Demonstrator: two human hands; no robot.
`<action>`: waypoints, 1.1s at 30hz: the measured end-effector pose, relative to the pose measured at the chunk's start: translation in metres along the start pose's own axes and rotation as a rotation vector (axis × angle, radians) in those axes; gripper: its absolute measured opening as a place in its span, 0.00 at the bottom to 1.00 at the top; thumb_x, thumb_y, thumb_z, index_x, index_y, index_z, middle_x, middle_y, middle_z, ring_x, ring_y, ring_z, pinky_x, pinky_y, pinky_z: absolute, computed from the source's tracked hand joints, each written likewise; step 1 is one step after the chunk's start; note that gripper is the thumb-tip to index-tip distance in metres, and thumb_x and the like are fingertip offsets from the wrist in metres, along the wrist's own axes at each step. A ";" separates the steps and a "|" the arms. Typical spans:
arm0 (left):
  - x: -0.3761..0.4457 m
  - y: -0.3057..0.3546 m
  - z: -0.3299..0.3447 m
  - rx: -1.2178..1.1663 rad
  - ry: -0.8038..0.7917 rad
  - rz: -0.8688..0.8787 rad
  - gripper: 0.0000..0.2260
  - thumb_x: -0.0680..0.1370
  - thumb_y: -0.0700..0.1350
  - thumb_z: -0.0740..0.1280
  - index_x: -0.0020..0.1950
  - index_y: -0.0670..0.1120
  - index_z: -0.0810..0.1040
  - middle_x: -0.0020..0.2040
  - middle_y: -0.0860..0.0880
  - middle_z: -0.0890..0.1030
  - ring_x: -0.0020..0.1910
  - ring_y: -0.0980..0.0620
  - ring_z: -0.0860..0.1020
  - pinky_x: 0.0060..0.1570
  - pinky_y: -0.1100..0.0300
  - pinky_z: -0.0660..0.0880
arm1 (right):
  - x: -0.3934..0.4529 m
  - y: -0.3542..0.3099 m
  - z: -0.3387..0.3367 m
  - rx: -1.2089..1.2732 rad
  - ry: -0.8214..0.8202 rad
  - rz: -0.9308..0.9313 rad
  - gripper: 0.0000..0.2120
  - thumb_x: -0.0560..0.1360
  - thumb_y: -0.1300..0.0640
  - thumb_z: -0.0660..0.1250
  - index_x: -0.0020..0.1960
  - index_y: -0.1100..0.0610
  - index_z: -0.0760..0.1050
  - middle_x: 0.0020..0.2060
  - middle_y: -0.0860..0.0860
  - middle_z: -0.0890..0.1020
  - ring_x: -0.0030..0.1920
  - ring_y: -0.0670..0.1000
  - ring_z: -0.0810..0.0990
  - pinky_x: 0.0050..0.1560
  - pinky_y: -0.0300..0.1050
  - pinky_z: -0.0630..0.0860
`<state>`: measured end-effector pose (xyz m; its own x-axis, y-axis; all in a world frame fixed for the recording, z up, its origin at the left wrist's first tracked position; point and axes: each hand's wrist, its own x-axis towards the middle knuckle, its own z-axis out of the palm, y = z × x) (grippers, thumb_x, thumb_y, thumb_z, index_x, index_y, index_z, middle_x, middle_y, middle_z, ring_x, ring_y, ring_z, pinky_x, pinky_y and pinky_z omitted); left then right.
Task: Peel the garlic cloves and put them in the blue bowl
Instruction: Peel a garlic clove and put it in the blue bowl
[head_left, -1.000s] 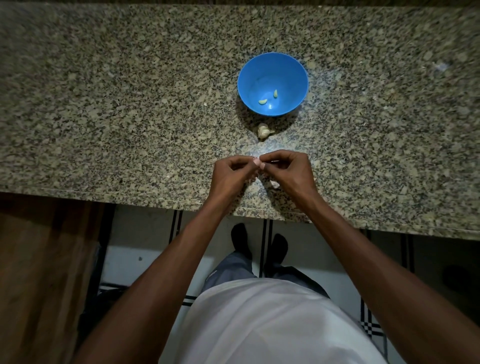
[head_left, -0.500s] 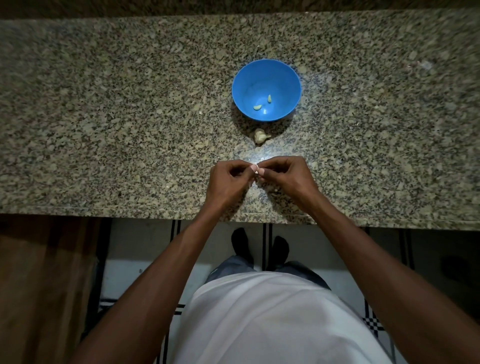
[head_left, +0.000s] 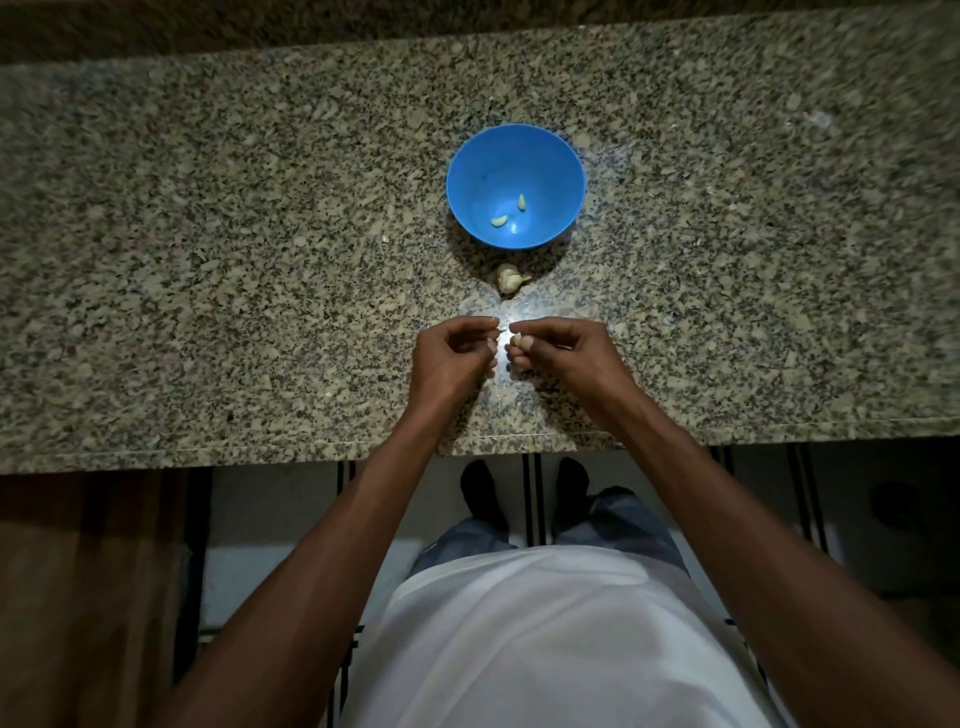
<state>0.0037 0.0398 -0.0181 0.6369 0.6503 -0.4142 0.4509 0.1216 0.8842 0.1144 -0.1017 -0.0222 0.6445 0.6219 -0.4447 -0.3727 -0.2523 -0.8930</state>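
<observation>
Overhead, head view: I see the right hand (head_left: 563, 353) pinching a garlic clove (head_left: 517, 340), its grip curled tight; the left hand (head_left: 454, 353) curled just beside, contents unclear. Two peeled cloves (head_left: 498, 221) lie in the blue bowl (head_left: 467, 171); a garlic piece (head_left: 510, 278) rests on the counter (head_left: 208, 260) near it.

I count one blue bowl (head_left: 515, 156), two peeled garlic cloves (head_left: 498, 221) inside it, one unpeeled garlic piece (head_left: 510, 278) on the counter, and one clove (head_left: 518, 340) pinched in my right hand (head_left: 563, 356).
</observation>
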 end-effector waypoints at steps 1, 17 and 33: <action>0.000 0.000 0.000 0.041 0.003 0.036 0.11 0.76 0.32 0.72 0.54 0.45 0.88 0.49 0.50 0.88 0.49 0.53 0.86 0.51 0.50 0.85 | 0.000 0.000 0.000 0.044 -0.008 0.023 0.09 0.80 0.68 0.70 0.60 0.66 0.84 0.48 0.61 0.88 0.48 0.55 0.88 0.55 0.49 0.84; -0.012 0.012 0.018 -0.088 0.064 0.113 0.11 0.74 0.44 0.80 0.53 0.40 0.87 0.48 0.48 0.88 0.49 0.51 0.87 0.50 0.60 0.82 | 0.014 -0.028 -0.017 -0.014 -0.125 0.023 0.08 0.77 0.64 0.76 0.55 0.65 0.85 0.47 0.63 0.88 0.51 0.66 0.87 0.49 0.47 0.85; -0.010 0.014 0.023 -0.083 0.151 0.018 0.09 0.72 0.37 0.81 0.49 0.36 0.86 0.43 0.43 0.88 0.43 0.46 0.88 0.47 0.50 0.86 | 0.009 -0.020 -0.016 -0.107 -0.093 -0.125 0.06 0.77 0.63 0.76 0.54 0.64 0.86 0.45 0.56 0.89 0.45 0.54 0.89 0.47 0.47 0.85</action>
<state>0.0184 0.0179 -0.0068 0.5402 0.7575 -0.3666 0.3835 0.1662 0.9085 0.1382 -0.1026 -0.0090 0.6150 0.7180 -0.3260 -0.2172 -0.2431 -0.9454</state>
